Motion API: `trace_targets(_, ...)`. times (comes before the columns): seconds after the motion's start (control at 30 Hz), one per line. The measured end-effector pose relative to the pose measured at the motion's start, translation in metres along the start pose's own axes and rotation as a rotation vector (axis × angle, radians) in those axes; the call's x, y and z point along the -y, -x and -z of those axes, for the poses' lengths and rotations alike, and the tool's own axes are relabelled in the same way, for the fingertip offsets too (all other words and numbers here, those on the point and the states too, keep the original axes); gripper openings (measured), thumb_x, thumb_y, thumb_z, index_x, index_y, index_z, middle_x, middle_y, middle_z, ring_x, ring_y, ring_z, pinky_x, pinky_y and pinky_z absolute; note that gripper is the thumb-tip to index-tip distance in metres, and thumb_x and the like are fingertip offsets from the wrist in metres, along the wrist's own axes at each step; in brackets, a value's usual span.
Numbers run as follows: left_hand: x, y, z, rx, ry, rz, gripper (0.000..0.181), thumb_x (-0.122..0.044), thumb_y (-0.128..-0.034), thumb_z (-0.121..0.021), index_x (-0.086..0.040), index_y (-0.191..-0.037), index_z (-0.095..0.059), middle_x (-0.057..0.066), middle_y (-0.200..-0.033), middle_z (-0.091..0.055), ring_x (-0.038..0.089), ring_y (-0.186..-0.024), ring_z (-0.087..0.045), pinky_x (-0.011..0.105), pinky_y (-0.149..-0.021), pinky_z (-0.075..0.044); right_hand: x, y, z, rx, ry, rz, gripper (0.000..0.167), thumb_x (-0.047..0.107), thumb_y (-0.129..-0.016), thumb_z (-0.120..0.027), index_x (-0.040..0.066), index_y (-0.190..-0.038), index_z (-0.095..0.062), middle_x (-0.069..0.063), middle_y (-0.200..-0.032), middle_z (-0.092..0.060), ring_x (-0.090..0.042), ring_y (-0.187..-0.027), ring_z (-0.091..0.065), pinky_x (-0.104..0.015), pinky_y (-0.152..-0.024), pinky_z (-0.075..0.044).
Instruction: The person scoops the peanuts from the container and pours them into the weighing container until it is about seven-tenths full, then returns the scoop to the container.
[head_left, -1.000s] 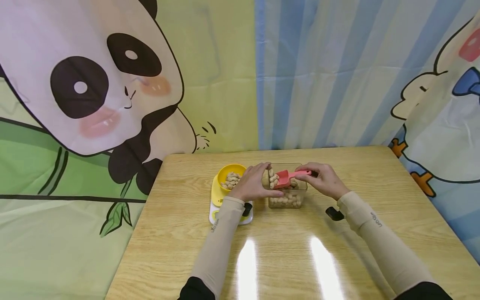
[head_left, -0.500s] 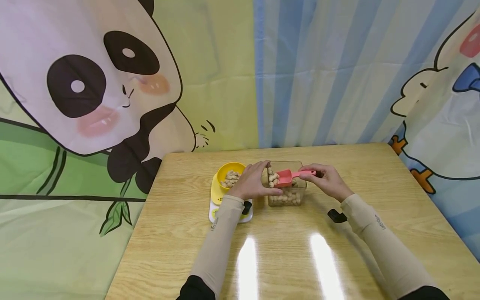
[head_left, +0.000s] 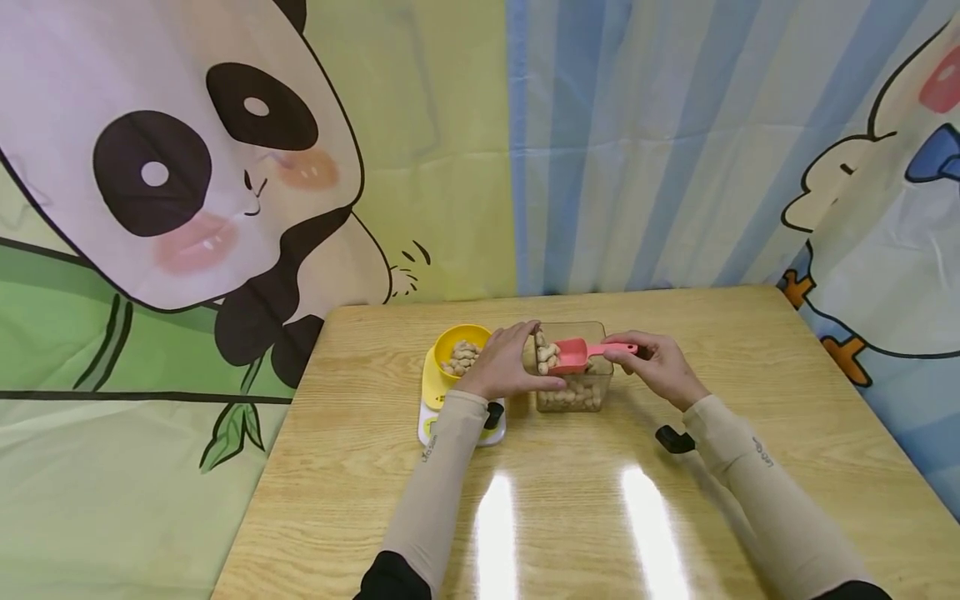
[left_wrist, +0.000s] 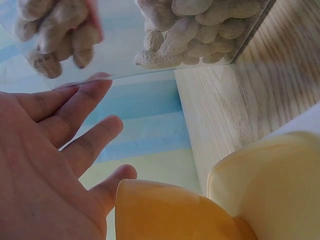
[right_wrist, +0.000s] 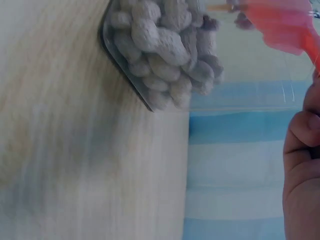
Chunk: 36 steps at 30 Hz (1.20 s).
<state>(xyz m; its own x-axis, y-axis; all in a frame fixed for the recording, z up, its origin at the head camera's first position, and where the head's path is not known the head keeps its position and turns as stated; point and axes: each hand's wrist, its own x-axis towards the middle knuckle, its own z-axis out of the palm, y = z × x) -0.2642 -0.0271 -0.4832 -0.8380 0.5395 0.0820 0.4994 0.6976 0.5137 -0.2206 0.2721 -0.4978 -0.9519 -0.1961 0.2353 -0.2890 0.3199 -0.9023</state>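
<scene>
A clear container (head_left: 570,400) of unshelled peanuts (right_wrist: 162,45) stands on the table. My left hand (head_left: 504,367) holds its left side, thumb along the front and fingers toward the back. In the left wrist view that hand (left_wrist: 50,150) has fingertips against the clear wall, the other fingers spread apart. My right hand (head_left: 660,367) pinches the handle of a red scoop (head_left: 573,356) over the container's opening. Several peanuts (head_left: 547,356) lie at the scoop's front end. Beyond my left hand, a yellow bowl (head_left: 444,342) with peanuts sits on a yellow and white kitchen scale (head_left: 432,392).
The wooden table (head_left: 360,500) reaches a printed curtain (head_left: 442,192) at its back edge. In the left wrist view the bowl (left_wrist: 165,215) is close beside my little finger. Black wrist cameras (head_left: 675,439) hang under both forearms.
My right hand has moved slightly right, sliding the scoop the same way above the container. My left hand stays at the container's side. The bowl and scale have not moved.
</scene>
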Motion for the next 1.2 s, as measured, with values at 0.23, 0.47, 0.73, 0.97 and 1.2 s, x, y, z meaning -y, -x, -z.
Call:
trace_targets(0.23,-0.001,-0.001,0.0,0.004,-0.008,0.007,0.12,-0.084,-0.0682,-0.069,-0.025,-0.162,-0.025,-0.002,-0.163,-0.033,0.021,-0.148,-0.031,0.041,-0.124,-0.015,-0.011,0.005,-0.004,-0.064,-0.04,0.077,0.025,0.012,-0.099,-0.068,0.008,-0.123,-0.072,-0.012,-0.08,-0.064,-0.024,-0.065,-0.054,-0.031,-0.054,-0.046)
trace_targets(0.47,0.0,-0.001,0.001,0.002,-0.015,0.0,0.12,-0.085,-0.0677,-0.069,-0.024,-0.162,-0.025,0.0,-0.162,-0.034,0.021,-0.149,-0.031,0.04,-0.124,-0.014,-0.011,0.006,-0.007,-0.081,-0.096,0.102,0.024,0.009,-0.099,-0.067,0.003,-0.121,-0.072,-0.01,-0.079,-0.064,-0.024,-0.063,-0.052,-0.031,-0.054,-0.046)
trace_targets(0.73,-0.002,0.0,0.002,0.013,-0.018,0.013,0.122,-0.086,-0.0673,-0.068,-0.024,-0.163,-0.024,-0.001,-0.163,-0.032,0.021,-0.149,-0.029,0.041,-0.124,-0.016,-0.018,0.008,-0.004,-0.108,-0.128,0.091,0.024,0.006,-0.098,-0.067,0.001,-0.122,-0.072,-0.009,-0.079,-0.064,-0.029,-0.063,-0.05,-0.031,-0.05,-0.04)
trace_targets(0.97,-0.003,0.001,0.003,0.013,-0.023,0.014,0.123,-0.087,-0.0674,-0.067,-0.023,-0.163,-0.023,-0.003,-0.162,-0.034,0.019,-0.149,-0.03,0.039,-0.124,-0.014,-0.021,0.008,-0.004,-0.108,-0.17,0.099,0.026,0.008,-0.099,-0.066,-0.003,-0.123,-0.07,-0.011,-0.081,-0.063,-0.026,-0.065,-0.049,-0.03,-0.055,-0.046)
trace_targets(1.2,-0.003,0.001,0.003,0.012,-0.035,0.007,0.124,-0.089,-0.0666,-0.065,-0.022,-0.163,-0.023,-0.004,-0.161,-0.036,0.019,-0.149,-0.029,0.039,-0.125,-0.01,-0.022,0.009,-0.003,-0.111,-0.173,0.081,0.026,0.006,-0.099,-0.066,-0.003,-0.123,-0.069,-0.009,-0.08,-0.063,-0.034,-0.067,-0.047,-0.03,-0.054,-0.045)
